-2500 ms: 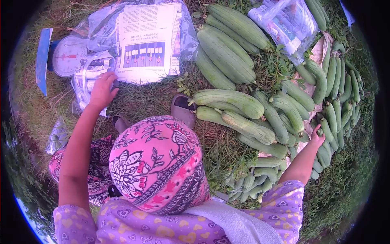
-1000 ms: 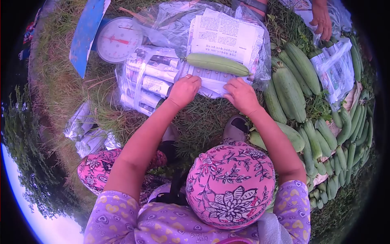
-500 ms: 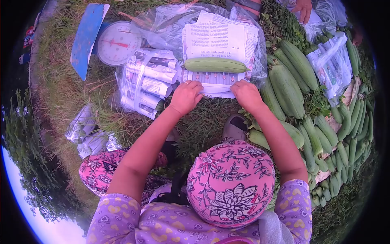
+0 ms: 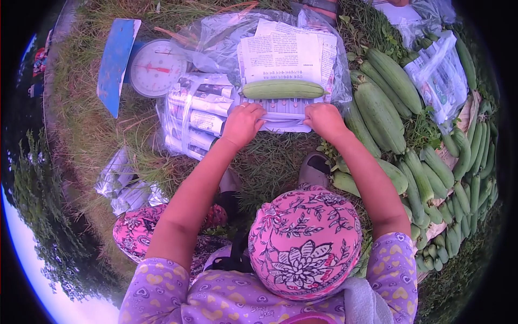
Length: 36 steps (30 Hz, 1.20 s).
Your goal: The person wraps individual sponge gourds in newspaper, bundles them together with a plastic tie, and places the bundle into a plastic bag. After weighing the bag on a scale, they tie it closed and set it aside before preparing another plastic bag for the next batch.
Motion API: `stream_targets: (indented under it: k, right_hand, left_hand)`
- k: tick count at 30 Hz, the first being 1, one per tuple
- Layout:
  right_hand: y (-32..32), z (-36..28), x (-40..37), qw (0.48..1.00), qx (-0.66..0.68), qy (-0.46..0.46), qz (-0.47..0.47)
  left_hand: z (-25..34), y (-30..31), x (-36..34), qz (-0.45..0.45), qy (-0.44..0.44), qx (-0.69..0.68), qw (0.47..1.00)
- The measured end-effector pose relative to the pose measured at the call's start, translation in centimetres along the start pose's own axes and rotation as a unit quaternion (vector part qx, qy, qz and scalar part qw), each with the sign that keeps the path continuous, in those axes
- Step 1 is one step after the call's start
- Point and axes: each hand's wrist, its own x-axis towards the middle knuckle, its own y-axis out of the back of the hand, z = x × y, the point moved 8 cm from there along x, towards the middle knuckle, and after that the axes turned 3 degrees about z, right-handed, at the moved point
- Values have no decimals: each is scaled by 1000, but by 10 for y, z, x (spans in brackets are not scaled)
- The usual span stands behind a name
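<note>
One long green gourd (image 4: 283, 89) lies crosswise on a stack of newspaper sheets (image 4: 280, 51) on clear plastic. The sheet's near edge is folded up in a strip just below the gourd. My left hand (image 4: 244, 121) pinches the left end of this newspaper edge, and my right hand (image 4: 324, 120) grips its right end. Beside my left hand sits a plastic-wrapped bundle of newspaper rolls (image 4: 197, 114).
A dial scale (image 4: 158, 67) with a blue plate (image 4: 117, 65) stands at upper left. Large gourds (image 4: 377, 116) and many smaller ones (image 4: 475, 151) cover the right side. Newspaper-wrapped packs (image 4: 129, 183) lie lower left. Part of another person's hand (image 4: 398, 2) shows at the top right.
The newspaper's near edge looks folded slightly further toward the gourd, still between both hands. The other person's hand has mostly moved out of view at the top. The whole view has shifted slightly.
</note>
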Motion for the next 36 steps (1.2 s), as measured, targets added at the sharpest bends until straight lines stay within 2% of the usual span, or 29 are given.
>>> stream_targets:
  k: [11, 14, 15, 18, 20, 23, 26, 28, 29, 32, 33, 34, 35, 36]
  right_hand:
    - [-1, 1, 3, 1000, 9, -6, 5]
    - [13, -3, 4, 999, 17, -4, 31]
    - [21, -7, 3, 999, 22, -1, 46]
    - [64, -29, -5, 970, 99, 55, 213]
    - [60, -52, -8, 967, 116, 104, 202]
    - [43, -72, 6, 965, 98, 159, 186]
    - [25, -66, 32, 961, 35, 164, 221]
    - [21, -55, 53, 956, -28, 138, 259]
    - [17, -52, 60, 959, -33, 139, 244]
    - [13, -43, 82, 968, -59, 120, 214]
    - [14, -40, 87, 962, -67, 127, 233]
    - [14, -35, 93, 964, -66, 115, 232]
    - [15, -31, 99, 965, -66, 104, 231]
    - [16, -28, 104, 967, -65, 94, 229]
  left_hand:
    - [6, 2, 19, -16, -5, 7, 1000]
    - [3, 1, 23, -8, -21, 12, 1000]
    - [7, 10, 27, 28, -32, 19, 999]
    - [12, 26, 36, 115, -56, 34, 991]
    - [1, 23, 44, 144, -64, 38, 987]
    - [-23, 17, 59, 154, -38, -34, 987]
    - [-43, 11, 71, 120, 0, -78, 990]
    - [-46, 16, 76, 131, 25, -58, 989]
    - [-45, 18, 79, 136, 37, -47, 989]
    - [-34, 47, 67, 281, 94, -18, 955]
    - [-36, 45, 58, 281, 145, 6, 949]
    - [-52, 27, 46, 249, 242, -125, 929]
    - [-63, 4, 33, 212, 332, -253, 884]
    - [-68, -21, 21, 171, 412, -374, 813]
